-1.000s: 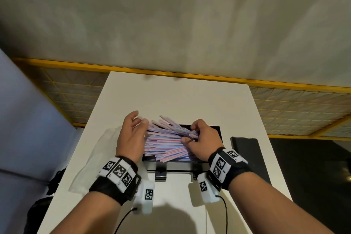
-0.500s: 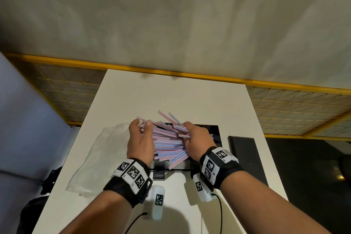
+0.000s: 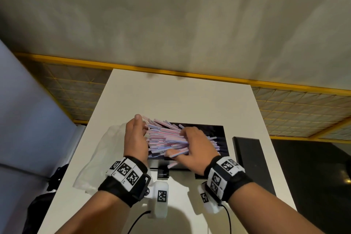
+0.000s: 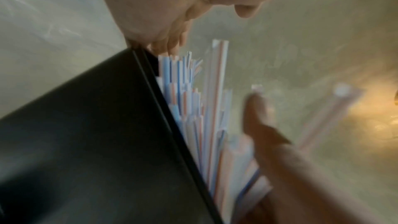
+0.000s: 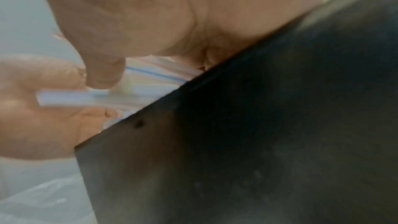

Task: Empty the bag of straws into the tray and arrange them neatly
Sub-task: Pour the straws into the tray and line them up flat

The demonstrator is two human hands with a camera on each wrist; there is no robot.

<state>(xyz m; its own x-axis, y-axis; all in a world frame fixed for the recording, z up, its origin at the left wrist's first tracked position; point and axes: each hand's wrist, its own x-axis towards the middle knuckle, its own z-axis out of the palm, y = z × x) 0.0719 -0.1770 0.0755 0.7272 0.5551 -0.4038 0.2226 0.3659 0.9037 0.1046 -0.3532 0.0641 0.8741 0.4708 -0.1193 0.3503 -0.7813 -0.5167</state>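
Note:
A heap of pink-and-blue striped straws (image 3: 163, 137) lies across the left part of the black tray (image 3: 218, 133), several jutting past its left rim. My left hand (image 3: 135, 137) stands edge-on at the straws' left ends, fingers straight and pressed against them. My right hand (image 3: 196, 145) lies over the heap's right part, fingers curled over the top and thumb under a few near straws. The left wrist view shows the straws (image 4: 193, 108) fanned along the tray wall (image 4: 86, 142). In the right wrist view my thumb bears on straws (image 5: 148, 74) behind the tray (image 5: 280, 125).
The emptied clear plastic bag (image 3: 102, 156) lies crumpled on the white table (image 3: 180, 99), left of my left hand. A flat black slab (image 3: 250, 161) lies right of the tray. A small black clip (image 3: 163, 174) sits at the tray's near edge. The table's far half is bare.
Both hands drew the straws into a tighter bunch. My left hand's fingers have straightened against the ends, and my right hand now lies further over the top of the heap.

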